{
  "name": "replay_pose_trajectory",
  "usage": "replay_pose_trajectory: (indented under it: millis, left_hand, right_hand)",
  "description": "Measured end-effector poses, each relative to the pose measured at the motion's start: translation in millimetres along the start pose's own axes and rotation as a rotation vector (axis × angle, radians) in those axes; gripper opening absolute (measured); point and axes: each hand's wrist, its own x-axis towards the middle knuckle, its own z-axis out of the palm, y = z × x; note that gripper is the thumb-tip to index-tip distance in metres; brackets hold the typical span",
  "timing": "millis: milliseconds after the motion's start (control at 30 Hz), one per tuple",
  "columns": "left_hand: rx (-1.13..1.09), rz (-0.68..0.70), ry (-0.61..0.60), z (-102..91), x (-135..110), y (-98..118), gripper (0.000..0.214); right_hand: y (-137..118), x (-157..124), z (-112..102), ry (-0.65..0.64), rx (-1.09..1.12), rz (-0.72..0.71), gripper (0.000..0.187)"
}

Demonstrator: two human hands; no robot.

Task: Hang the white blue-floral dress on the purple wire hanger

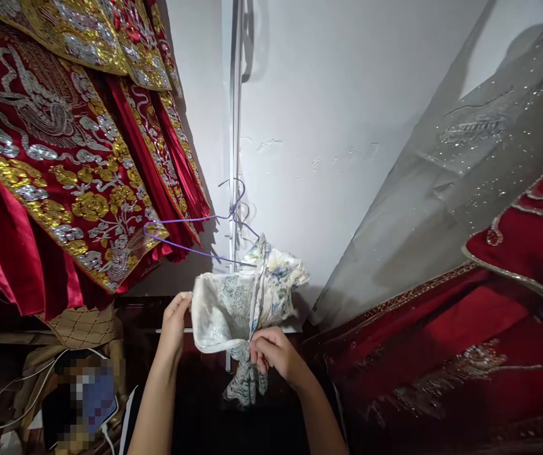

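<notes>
Cream satin printed with blue and yellow flowers makes up the floral garment (233, 303), which is bunched up just below the purple wire hanger (181, 220), with its upper fold touching the hanger's lower wire. The hanger's hook catches on a white rail (234, 126) running straight up behind it. Below and to the left of the hanger, the left hand (177, 319) pinches the open rim of the cloth with fingers and thumb pressed together on the edge. Below and to the right, the right hand (274, 354) is closed around a gathered twist of the same cloth, and a tail of it hangs beneath the fist. Left of the hanger hang red embroidered robes (53, 158) with gold and silver thread, the nearest hem touching its left end. Well to its right lies a grey sequinned gown (465, 164). The step in hand appears to be working the cloth on the hanger, as both hands hold it spread open. Any further move calls for a light pull, since the thin wire could tip or slip off the rail.
</notes>
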Motion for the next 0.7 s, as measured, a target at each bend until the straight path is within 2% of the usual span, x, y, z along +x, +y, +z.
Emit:
replay_pose_trajectory:
  millis: [67,100,167,233,300,367,433,533,600,700]
  left_hand:
    - [-0.075,0.03,-0.09,21.8,-8.2,9.2,0.024]
    - [-0.103,0.038,-0.142,34.4,-15.7,12.7,0.024]
    - [-0.074,0.046,-0.275,60.8,-36.4,16.2,0.024]
    - [0.074,0.075,-0.454,85.0,-59.4,16.4,0.023]
    - [0.273,0.154,-0.614,102.6,-76.5,15.9,0.02]
    - [0.43,0.264,-0.648,110.5,-81.4,16.4,0.017]
    - [0.493,0.356,-0.556,107.7,-74.2,17.6,0.017]
    - [0.484,0.399,-0.43,86.7,-56.9,16.5,0.018]
    - [0.493,0.304,-0.48,66.0,-52.5,12.6,0.025]
    - [0.642,0.067,-0.717,34.0,-59.4,7.1,0.038]
  right_hand:
    - [9.4,-2.0,-6.7,-0.032,-0.048,0.078,0.034]
    - [14.7,-1.8,-9.1,0.012,-0.061,0.088,0.038]
    - [24.0,0.1,-12.0,0.186,-0.046,0.05,0.05]
    - [27.5,2.1,-12.3,0.34,0.054,-0.021,0.058]
    - [23.3,2.5,-9.9,0.317,0.231,-0.075,0.067]
    - [13.1,0.8,-5.8,0.188,0.392,-0.12,0.078]
    - [1.1,-2.6,-1.5,0.059,0.402,-0.153,0.077]
    - [-13.1,-6.2,1.2,-0.089,0.135,-0.155,0.048]
    - [-20.8,-4.5,-1.5,-0.101,-0.083,-0.163,0.027]
    - [-40.1,7.8,-13.2,0.0,-0.333,-0.298,0.014]
